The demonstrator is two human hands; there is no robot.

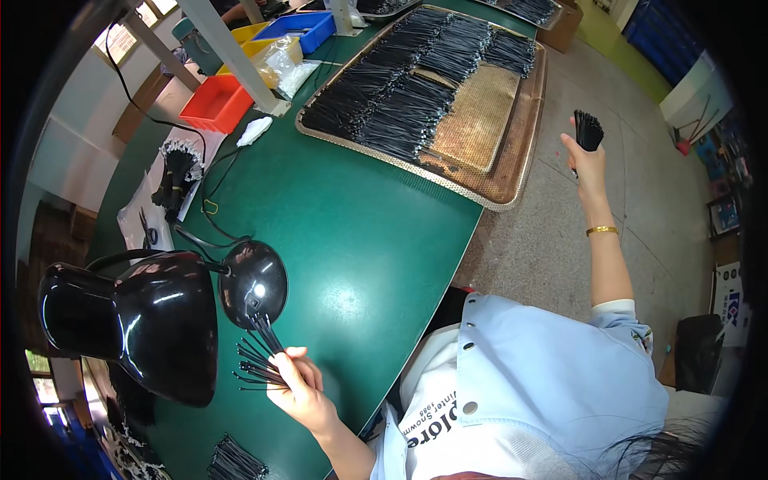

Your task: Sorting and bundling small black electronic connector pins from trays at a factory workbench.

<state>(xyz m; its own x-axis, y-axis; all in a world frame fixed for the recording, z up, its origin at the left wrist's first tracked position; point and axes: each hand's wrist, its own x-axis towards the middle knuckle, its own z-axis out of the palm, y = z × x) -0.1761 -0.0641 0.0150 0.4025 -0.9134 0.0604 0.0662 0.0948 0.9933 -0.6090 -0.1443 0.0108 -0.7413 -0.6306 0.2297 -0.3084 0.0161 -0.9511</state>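
My left hand [304, 392] is closed round a loose bundle of short black wires [260, 360], whose ends fan out toward the lamp base. Out to the right, beyond the table edge and over the floor, my right hand [590, 168] grips a tighter bundle of black wires [589, 130], held upright. A large metal tray [520, 172] lies at the far side of the green table [360, 232]. Dense rows of black wires [392, 96] fill its left and far parts, and bare brownish metal shows at its near right.
A black desk lamp [168, 312] with a round base [254, 280] stands at the left. Behind it are scissors [149, 230], tied black wires [174, 180], a red bin [216, 104] and a blue bin [300, 30]. More wires [236, 460] lie at the near edge.
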